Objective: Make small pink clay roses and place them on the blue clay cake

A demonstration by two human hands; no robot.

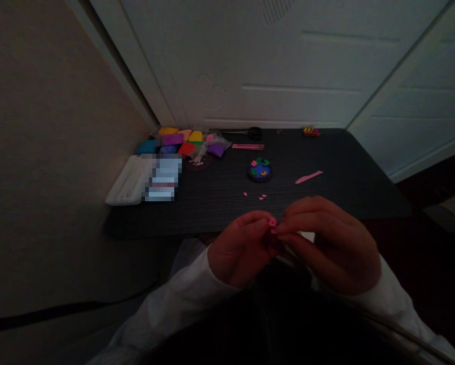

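Observation:
My left hand (242, 248) and my right hand (326, 243) meet at the near edge of a dark table (220, 203), fingers curled together. A tiny pink clay bit (272, 223) is pinched between the fingertips of both hands. Just beyond them lie small pink clay pieces (255, 195) on the table. Farther back sits a round blue clay disc (260, 170) with pink and green bits on top. A pink sculpting tool (308, 177) lies to its right.
Bags of coloured clay (182, 141) are piled at the back left, beside a white tray (126, 182) and a dark round disc (199, 162). Pink sticks (248, 146), black scissors (246, 133) and a small colourful object (311, 132) lie along the back. White doors stand behind.

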